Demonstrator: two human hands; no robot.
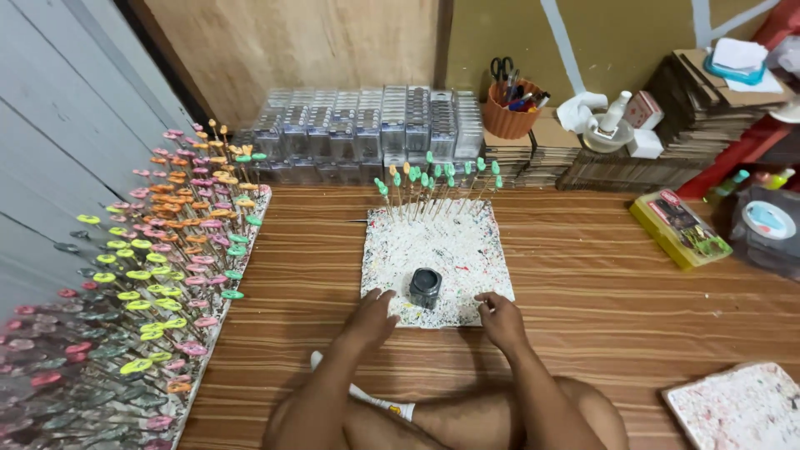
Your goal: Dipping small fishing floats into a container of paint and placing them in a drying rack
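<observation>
A paint-speckled white foam board (450, 242) lies on the wooden floor in front of me. A small dark jar (425, 287) stands near its front edge. Along its far edge, several thin sticks with green tips (433, 179) stand upright. My left hand (371, 315) rests on the board's front left edge, fingers loosely curled, just left of the jar. My right hand (500, 317) rests on the front right edge, fingers bent, a little right of the jar. Neither hand touches the jar. Whether the right fingers pinch something small is unclear.
A long board (158, 275) at left holds several sticks topped with pink, orange, yellow and green pieces. Clear plastic boxes (367, 129) line the back wall, beside an orange pot of scissors and pens (510, 112). Cardboard stacks (667, 125), a yellow box (679, 227) and another speckled board (737, 408) lie right.
</observation>
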